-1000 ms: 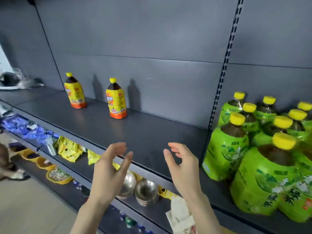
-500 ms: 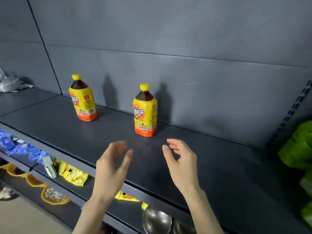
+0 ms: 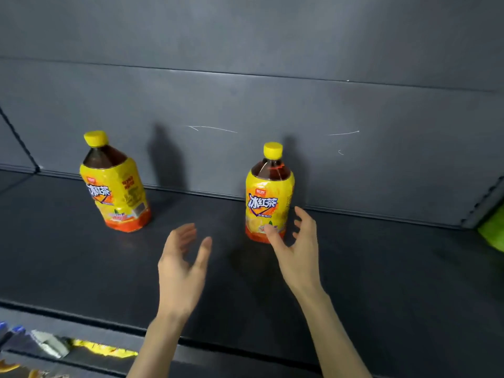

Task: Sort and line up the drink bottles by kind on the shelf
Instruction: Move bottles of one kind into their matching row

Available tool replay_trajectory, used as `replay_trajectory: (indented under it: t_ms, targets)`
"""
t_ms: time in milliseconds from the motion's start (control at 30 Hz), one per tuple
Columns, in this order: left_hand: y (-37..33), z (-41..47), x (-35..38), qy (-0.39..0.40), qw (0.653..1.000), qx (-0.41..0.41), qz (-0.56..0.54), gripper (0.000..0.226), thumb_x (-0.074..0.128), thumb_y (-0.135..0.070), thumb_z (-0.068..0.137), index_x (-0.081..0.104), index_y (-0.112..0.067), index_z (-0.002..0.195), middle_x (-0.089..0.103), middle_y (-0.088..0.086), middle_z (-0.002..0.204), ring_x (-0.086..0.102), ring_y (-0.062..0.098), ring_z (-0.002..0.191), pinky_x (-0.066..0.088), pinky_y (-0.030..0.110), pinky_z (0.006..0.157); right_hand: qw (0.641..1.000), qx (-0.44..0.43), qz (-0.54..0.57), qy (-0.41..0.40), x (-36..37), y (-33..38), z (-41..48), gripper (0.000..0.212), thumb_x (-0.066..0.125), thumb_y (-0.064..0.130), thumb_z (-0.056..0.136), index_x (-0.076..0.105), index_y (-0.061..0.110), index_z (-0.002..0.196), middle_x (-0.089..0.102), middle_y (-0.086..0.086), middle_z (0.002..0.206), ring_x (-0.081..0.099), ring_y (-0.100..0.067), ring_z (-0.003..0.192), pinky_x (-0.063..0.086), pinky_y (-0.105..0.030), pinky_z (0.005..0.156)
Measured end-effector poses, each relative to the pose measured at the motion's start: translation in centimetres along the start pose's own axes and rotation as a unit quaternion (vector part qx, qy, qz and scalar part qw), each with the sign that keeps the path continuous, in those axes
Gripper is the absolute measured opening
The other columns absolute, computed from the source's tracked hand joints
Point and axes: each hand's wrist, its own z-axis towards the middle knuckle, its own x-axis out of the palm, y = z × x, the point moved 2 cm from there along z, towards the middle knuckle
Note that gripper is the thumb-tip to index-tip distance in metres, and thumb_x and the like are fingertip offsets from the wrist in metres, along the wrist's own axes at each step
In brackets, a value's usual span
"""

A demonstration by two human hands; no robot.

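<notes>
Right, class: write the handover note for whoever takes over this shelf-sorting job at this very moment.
Left hand: open, empty, above the shelf.
Right hand: open, cupped round the base of the right iced tea bottle, thumb in front; no grip yet.
Left iced tea bottle stands well apart to its left.
Done: both stand on one shelf.
Left: line them up together; a green-wrapped item shows at the far right edge.

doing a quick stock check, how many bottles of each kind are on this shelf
Yellow-label tea bottles: 2, the left bottle and the right bottle
Green item cut off at the right edge: 1, kind unclear
Total: 3
</notes>
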Motion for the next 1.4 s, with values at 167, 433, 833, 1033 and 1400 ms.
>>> replay_trajectory:
  t_ms: [167, 433, 833, 1033, 1400]
  targets:
    - [3.0, 2.5, -0.6, -0.024, 0.999, -0.039, -0.01, 0.045, 0.067, -0.023, 0.085, 0.047, -0.014, 0.125, 0.055, 0.005, 0.123, 0.053, 0.016, 0.113, 0.043, 0.04, 0.101, 0.997, 0.049, 0.057, 0.004, 3.0, -0.7, 2.6, 0.115, 0.073, 0.07, 0.061, 0.017, 0.024, 0.15, 0.042, 0.002, 0.144, 0.047, -0.015, 0.128, 0.045, -0.043, 0.105]
    - [6.0, 5.6, -3.9, -0.122, 0.992, -0.041, 0.007, 0.093, 0.068, -0.058, 0.07, 0.031, -0.005, 0.136, 0.03, 0.003, 0.127, 0.032, 0.024, 0.126, 0.038, 0.051, 0.104, 0.996, 0.045, 0.063, -0.049, 5.8, -0.2, 4.0, 0.098, 0.073, 0.066, 0.051, 0.04, 0.026, 0.134, 0.056, 0.006, 0.123, 0.06, -0.012, 0.109, 0.053, -0.043, 0.093]
    - [9.7, 14.8, -8.5, -0.069, 0.995, -0.078, -0.013, 0.114, 0.077, -0.05, 0.07, 0.007, -0.01, 0.15, 0.026, 0.008, 0.152, 0.019, 0.027, 0.141, 0.01, 0.051, 0.114, 0.996, 0.037, 0.022, -0.08, 14.1, 3.4, 0.0, 0.101, 0.069, 0.071, 0.048, 0.042, 0.026, 0.134, 0.051, 0.007, 0.121, 0.057, -0.012, 0.11, 0.054, -0.04, 0.091]
    - [9.3, 17.1, -9.7, -0.004, 0.994, -0.043, 0.104, 0.121, 0.077, -0.063, 0.049, 0.028, -0.007, 0.143, 0.043, 0.018, 0.134, 0.036, 0.037, 0.125, 0.029, 0.047, 0.104, 0.992, 0.057, -0.004, -0.115, 14.6, 4.1, -0.9, 0.094, 0.071, 0.064, 0.048, 0.05, 0.019, 0.128, 0.045, 0.008, 0.113, 0.055, -0.011, 0.106, 0.053, -0.04, 0.092]
    - [9.6, 15.8, -9.6, 0.181, 0.973, -0.075, -0.122, 0.079, 0.074, -0.031, 0.068, 0.033, -0.017, 0.135, 0.053, -0.009, 0.114, 0.055, 0.003, 0.099, 0.047, 0.029, 0.089, 0.989, 0.073, 0.028, -0.127, 16.1, 3.7, -1.7, 0.088, 0.078, 0.069, 0.046, 0.045, 0.033, 0.119, 0.045, 0.012, 0.118, 0.046, -0.013, 0.119, 0.049, -0.036, 0.096]
